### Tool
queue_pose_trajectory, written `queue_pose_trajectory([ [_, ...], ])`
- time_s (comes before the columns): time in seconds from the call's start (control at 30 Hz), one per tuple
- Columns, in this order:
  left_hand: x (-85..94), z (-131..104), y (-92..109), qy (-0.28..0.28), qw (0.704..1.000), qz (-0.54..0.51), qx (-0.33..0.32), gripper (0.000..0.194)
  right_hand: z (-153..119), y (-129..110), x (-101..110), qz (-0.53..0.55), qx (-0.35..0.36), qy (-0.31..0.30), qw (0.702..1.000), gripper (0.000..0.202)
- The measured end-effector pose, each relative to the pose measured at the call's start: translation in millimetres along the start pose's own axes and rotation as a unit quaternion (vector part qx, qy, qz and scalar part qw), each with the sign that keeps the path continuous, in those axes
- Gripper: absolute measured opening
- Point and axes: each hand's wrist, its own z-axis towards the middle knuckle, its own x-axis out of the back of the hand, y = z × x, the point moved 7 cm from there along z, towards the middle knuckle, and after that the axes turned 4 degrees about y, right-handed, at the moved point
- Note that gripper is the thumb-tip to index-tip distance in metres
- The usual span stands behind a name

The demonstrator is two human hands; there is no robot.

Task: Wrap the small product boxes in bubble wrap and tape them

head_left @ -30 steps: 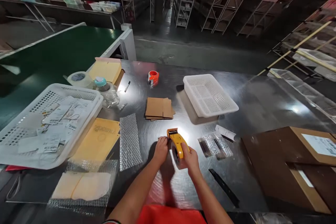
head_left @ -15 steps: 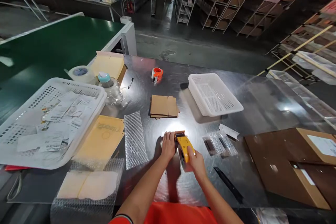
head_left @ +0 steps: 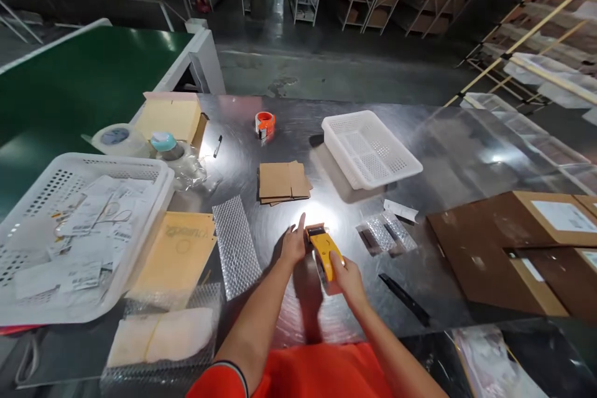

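In the head view my right hand (head_left: 346, 273) grips a yellow tape dispenser (head_left: 323, 252) with a roll of tape under it, its front end pointing away from me. My left hand (head_left: 293, 246) is just left of the dispenser's front, index finger stretched forward and the other fingers partly hidden; I see nothing in it. Beyond both hands lies a small stack of flat brown cardboard pieces (head_left: 282, 180). A sheet of bubble wrap (head_left: 237, 247) is to the left. Small clear-wrapped packets (head_left: 386, 231) and a black box cutter (head_left: 405, 300) lie to the right.
A white basket of labelled slips (head_left: 163, 199) and a yellow padded envelope (head_left: 175, 249) stand left. A white basket (head_left: 415, 168), an orange tape dispenser (head_left: 265, 124) and a marker (head_left: 217, 146) sit farther back. Brown cardboard boxes (head_left: 471, 230) occupy the right side.
My left hand has drawn slightly back from the dispenser's front, and its index finger now points forward. The right hand keeps hold of the dispenser. The camera view has shifted.
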Motion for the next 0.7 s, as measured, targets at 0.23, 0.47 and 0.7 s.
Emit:
queue_pose_trajectory([
  [0.23,-1.3,-0.3,13.0,-0.126,0.988,0.057,-0.072,0.069,-47.9,43.1,15.6,0.044,-0.042,-0.015,0.998,0.056],
  [0.47,3.3,1.9,15.7,-0.189,0.972,0.077,-0.118,0.063,-51.0,59.1,5.5,0.059,-0.059,0.002,0.997,0.058],
  [0.7,9.3,41.5,-10.1,-0.237,0.969,0.073,-0.017,0.07,-31.6,31.2,-10.3,0.07,-0.014,0.038,0.997,0.057],
])
